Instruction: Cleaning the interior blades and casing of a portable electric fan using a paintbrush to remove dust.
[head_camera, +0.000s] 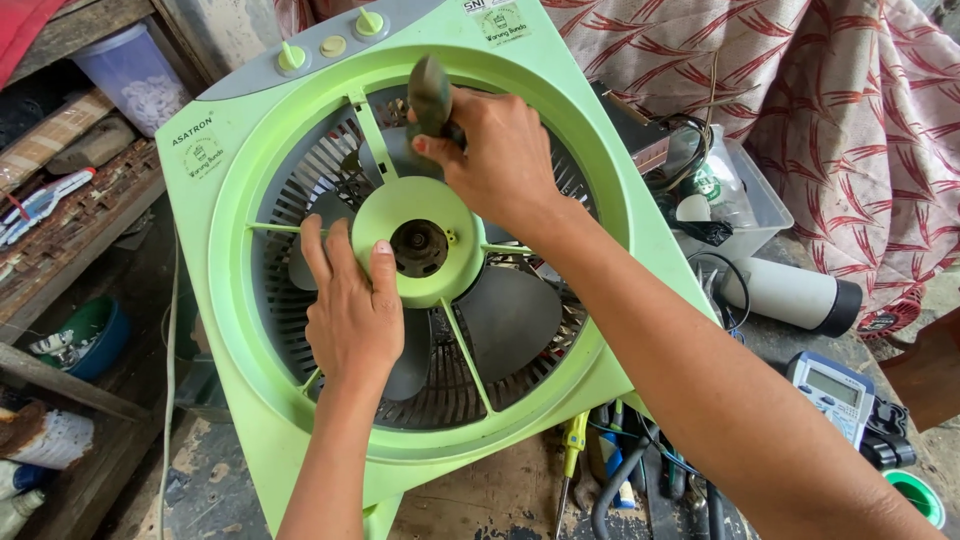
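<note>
A light green box fan lies tilted on a workbench, its open front facing me, grey blades showing behind green spokes. My left hand rests flat on the fan's round green hub, fingers spread beside the exposed motor opening. My right hand grips a dark green screwdriver handle held upright over the upper part of the hub. The tool's tip is hidden behind my hand.
A grey control panel with knobs tops the fan. A multimeter, a white cylinder, a clear tray, and screwdrivers with cables lie right and below. Cluttered shelves stand left; patterned cloth behind.
</note>
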